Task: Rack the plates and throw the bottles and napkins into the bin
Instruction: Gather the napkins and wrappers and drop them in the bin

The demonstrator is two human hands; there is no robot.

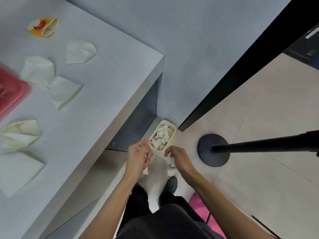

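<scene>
You are throwing napkins away. Your left hand (139,156) is gripping a crumpled napkin (146,171), with the fingers curled round it. Your right hand (178,158) is pinching a second wad (170,162). Both hands are hanging just beside the near end of the bin (156,150) on the floor, and it is already holding paper.

Next, I think, you are going to need to reach right over the bin and let go. More napkins (76,52) are lying on the worktop (112,75).

The red thing (10,94) at the left edge is blurry and cut off. No plates or bottles are showing.
</scene>
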